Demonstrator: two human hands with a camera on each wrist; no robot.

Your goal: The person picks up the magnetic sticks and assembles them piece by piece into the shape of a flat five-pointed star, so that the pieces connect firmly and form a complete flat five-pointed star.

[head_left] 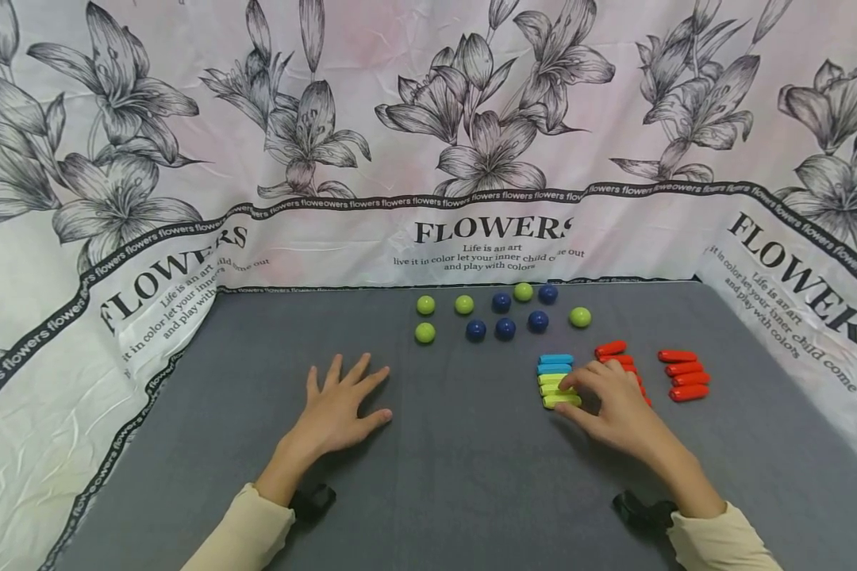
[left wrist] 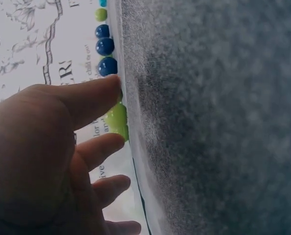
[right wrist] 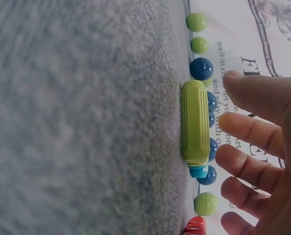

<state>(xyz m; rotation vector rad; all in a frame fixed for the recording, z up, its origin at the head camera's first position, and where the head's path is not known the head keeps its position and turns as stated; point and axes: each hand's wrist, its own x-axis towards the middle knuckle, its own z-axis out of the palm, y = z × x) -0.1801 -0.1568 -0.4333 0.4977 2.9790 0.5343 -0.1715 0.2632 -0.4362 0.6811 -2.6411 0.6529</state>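
Observation:
My right hand hovers over the near end of a column of short ribbed cylinders, its thumb and fingertips around a yellow-green cylinder. In the right wrist view, thumb and fingers of the right hand are apart, with a gap between them and the yellow-green cylinder. Two light-blue cylinders lie at the column's far end. Spread wide, my left hand is over the grey table on the left and holds nothing. The left wrist view shows the left hand with fingers extended.
Red cylinders lie in two columns on the right, the nearer one partly hidden by the right hand. Green balls and dark-blue balls sit at the back of the grey table. A flower-printed cloth surrounds the back and sides.

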